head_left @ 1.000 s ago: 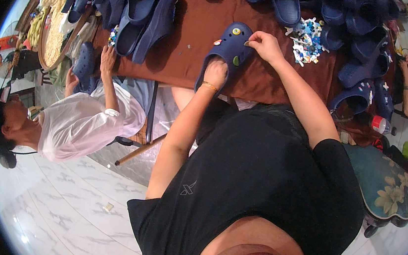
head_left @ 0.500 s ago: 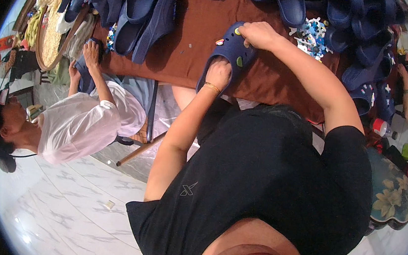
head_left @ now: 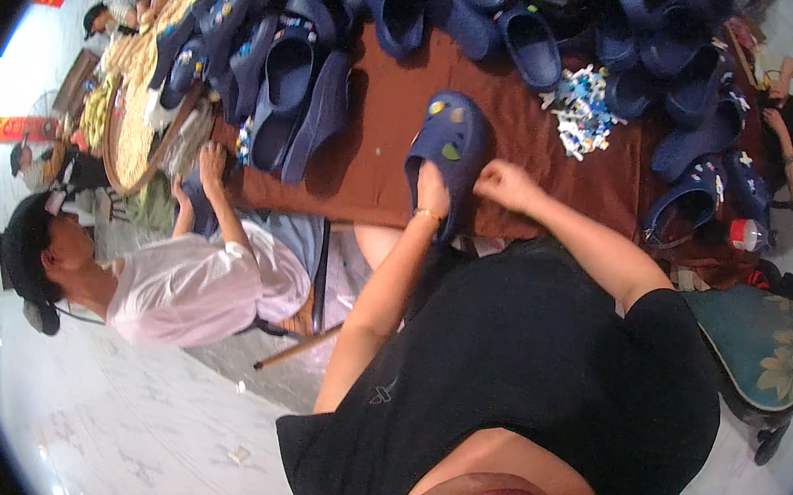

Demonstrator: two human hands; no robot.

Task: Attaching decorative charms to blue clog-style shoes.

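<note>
l hand (head_left: 434, 186) in clog (head_left: 468, 149), grip hidden, can't tell; r hand (head_left: 507, 186) curled shut; tray (head_left: 167, 146) w/ beige bits (head_left: 134, 138)

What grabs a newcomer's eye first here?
Probably the navy clog at the table's near edge, dotted with colourful charms, with the person's left hand in its opening and right hand just right of it. Beyond, more navy clogs crowd the brown tablecloth; a white-and-blue heap of small pieces lies to the right.
</note>
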